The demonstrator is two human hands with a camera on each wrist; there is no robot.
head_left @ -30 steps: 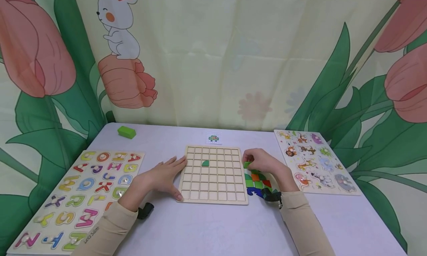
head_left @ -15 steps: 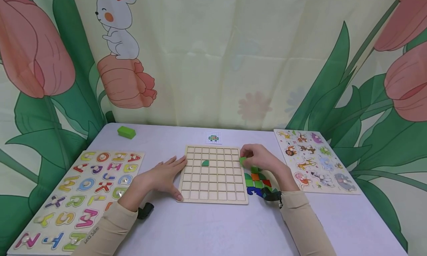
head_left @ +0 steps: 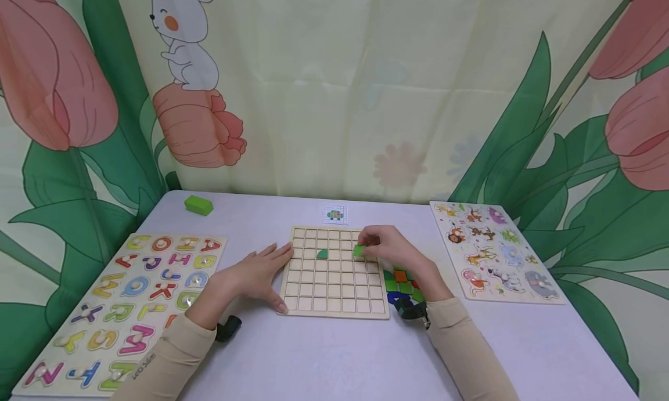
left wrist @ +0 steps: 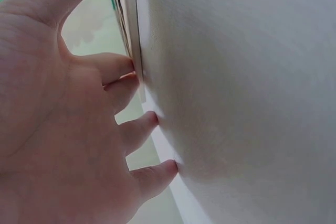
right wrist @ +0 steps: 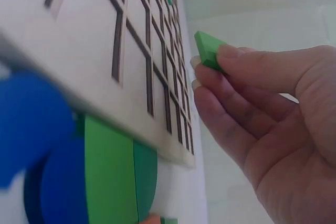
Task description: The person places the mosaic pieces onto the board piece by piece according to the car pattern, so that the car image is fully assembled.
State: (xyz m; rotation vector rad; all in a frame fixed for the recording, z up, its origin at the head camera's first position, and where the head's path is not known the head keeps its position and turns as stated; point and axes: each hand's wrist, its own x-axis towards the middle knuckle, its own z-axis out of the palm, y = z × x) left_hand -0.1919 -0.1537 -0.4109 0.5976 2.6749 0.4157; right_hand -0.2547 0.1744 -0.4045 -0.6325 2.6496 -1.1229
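A wooden grid board (head_left: pixel 334 315) lies at the middle of the table, with a dark green quarter-round piece (head_left: pixel 322 254) in one upper cell. My left hand (head_left: pixel 257 276) has its fingers spread along the board's left edge; in the left wrist view the fingertips (left wrist: pixel 152 118) rest at that edge and on the table. Thumb and fingers of my right hand (head_left: pixel 389 247) pinch a light green square tile (right wrist: pixel 209 48) over the board's upper right cells. Beside the board's right edge, several green, orange, red and blue pieces (head_left: pixel 399 276) lie partly hidden by the right wrist.
A small pattern card (head_left: pixel 335 215) with a green turtle-like figure lies behind the board. An alphabet puzzle (head_left: pixel 117 314) lies at the left and an animal puzzle (head_left: pixel 491 253) at the right. At the back left sits a green block (head_left: pixel 198 206).
My right hand has lifted the light green tile from the pieces at the right and carried it left over the board. The left hand has stayed in place.
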